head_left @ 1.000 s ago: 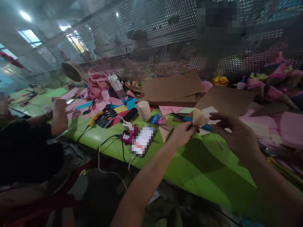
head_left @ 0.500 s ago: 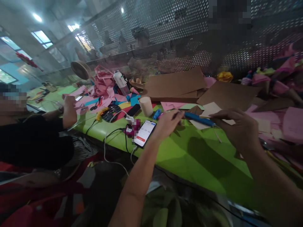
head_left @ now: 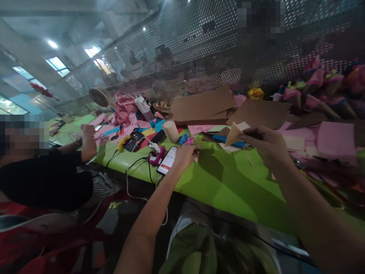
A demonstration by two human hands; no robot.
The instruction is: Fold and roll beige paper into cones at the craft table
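My right hand (head_left: 266,146) pinches a small tan paper triangle (head_left: 234,134) and holds it up over the table. Behind the triangle, a long blue piece (head_left: 218,138) lies on some paper scraps. My left hand (head_left: 185,156) is closed beside the phone (head_left: 168,161), its fingertips on a small brown paper piece that they partly hide. Just beyond this hand are a crumpled blue bit (head_left: 184,138) and a pink one. A cream roll (head_left: 170,131) stands upright behind the phone.
Brown cardboard sheets (head_left: 199,102) lie along the perforated screen (head_left: 182,45). Pink paper sheets (head_left: 336,139) and wrapped paper flowers (head_left: 316,78) crowd the right. Cables, a purple power strip (head_left: 156,156) and a spray bottle (head_left: 144,107) are left of centre. A co-worker (head_left: 42,179) sits at left.
The blue piece between my hands now lies on the table. My right hand has raised a tan paper triangle. My left hand has drawn back left, now partly over the phone.
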